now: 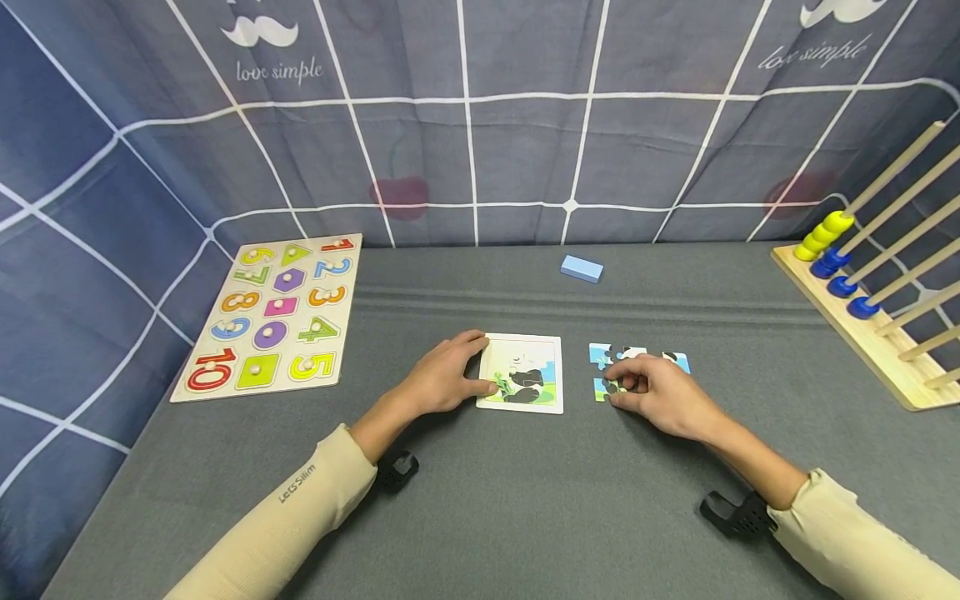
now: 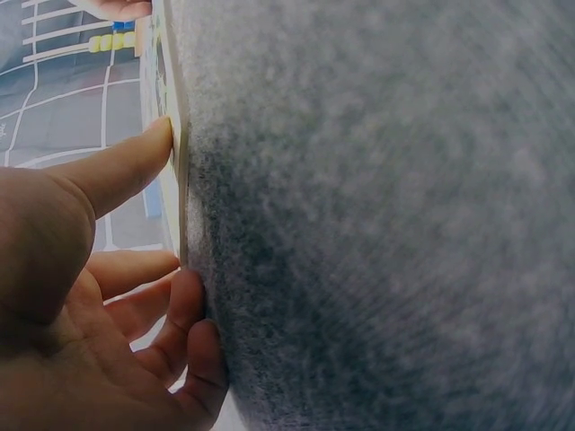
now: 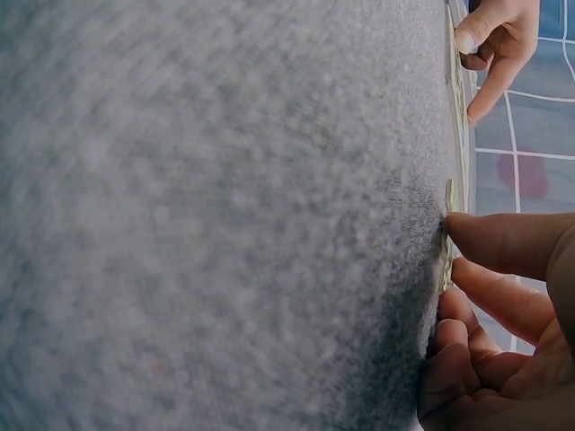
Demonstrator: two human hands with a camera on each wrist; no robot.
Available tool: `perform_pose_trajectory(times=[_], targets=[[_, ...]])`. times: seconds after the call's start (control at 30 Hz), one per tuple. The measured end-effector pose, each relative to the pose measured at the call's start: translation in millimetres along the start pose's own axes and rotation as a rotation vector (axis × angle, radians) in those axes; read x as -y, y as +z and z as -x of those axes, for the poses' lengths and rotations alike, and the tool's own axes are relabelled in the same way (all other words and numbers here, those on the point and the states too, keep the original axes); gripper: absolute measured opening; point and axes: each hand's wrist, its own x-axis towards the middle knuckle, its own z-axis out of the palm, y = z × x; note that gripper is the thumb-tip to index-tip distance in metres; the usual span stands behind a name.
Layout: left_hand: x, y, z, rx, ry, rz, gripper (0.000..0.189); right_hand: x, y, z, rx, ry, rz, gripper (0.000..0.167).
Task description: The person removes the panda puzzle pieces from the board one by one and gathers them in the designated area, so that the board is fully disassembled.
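Note:
A small square puzzle board (image 1: 521,409) with a panda picture partly filled in lies flat on the table. My left hand (image 1: 444,375) is at its left side, the thumb resting on the picture and the fingertips touching the far left corner. In the left wrist view, the left hand's fingers (image 2: 205,359) meet the table along the board's edge. To the right lie several loose jigsaw pieces (image 1: 599,356), some hidden beneath my right hand (image 1: 663,396). Its thumb and index finger pinch the edges of a green and blue jigsaw piece (image 1: 602,390), which lies low against the table.
A wooden number-and-shape board (image 1: 252,342) lies at the left. Near the back stands a blue block (image 1: 581,268). At the right is a wooden bead counter (image 1: 903,358) with upright rods and yellow and blue beads. A grey-blue curtain (image 1: 517,150) hangs behind the table.

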Motion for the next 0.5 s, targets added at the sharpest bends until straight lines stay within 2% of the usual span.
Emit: perform_pose_trajectory(times=[0.3, 0.5], targets=[[-0.4, 0.4, -1.2, 0.001, -0.002, -0.005, 0.075, 0.0, -0.7, -0.2, -0.02, -0.005, -0.036, 0.022], [-0.5, 0.1, -0.8, -0.004, 0.007, -0.011, 0.074, 9.4, 0.7, -12.6, -0.022, 0.011, -0.035, 0.021]])
